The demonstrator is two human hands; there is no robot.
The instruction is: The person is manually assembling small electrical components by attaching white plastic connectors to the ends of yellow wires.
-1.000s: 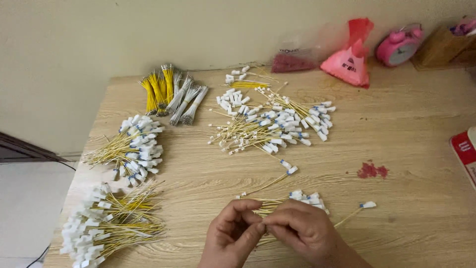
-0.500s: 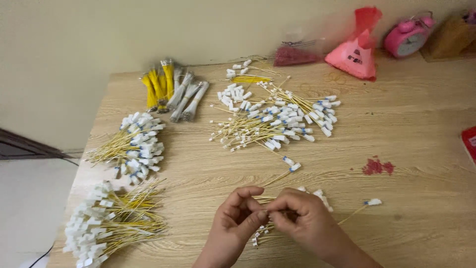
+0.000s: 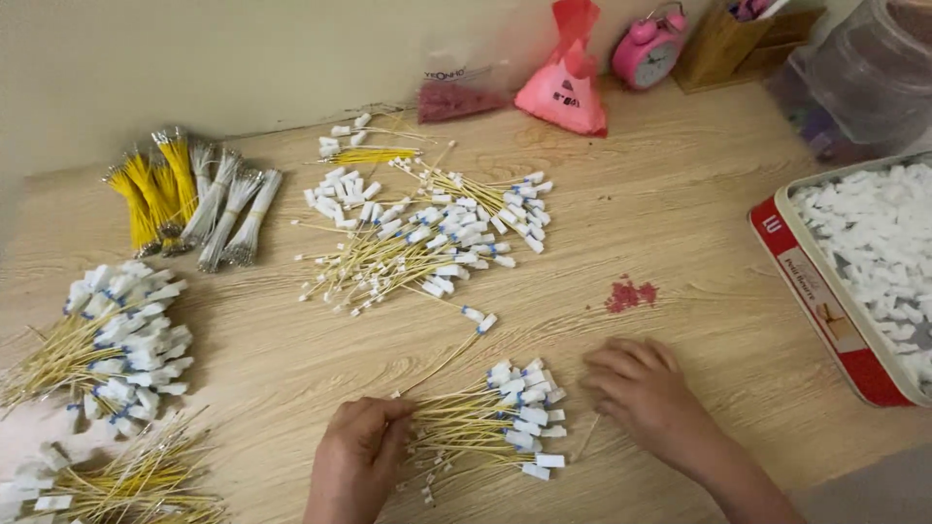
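Head view: both hands, pinched together over a few wires a second ago, have parted. Left hand (image 3: 357,456) now rests fingers-down on the bare ends of a small bundle of yellow wires (image 3: 485,422) with white connectors, lightly gripping it. Right hand (image 3: 641,388) lies flat and released on the counter (image 3: 699,223), just beside the connector ends. Bundle looks larger than before, so the piece in hand appears added. Red tray of white connectors (image 3: 864,252) stands to the right.
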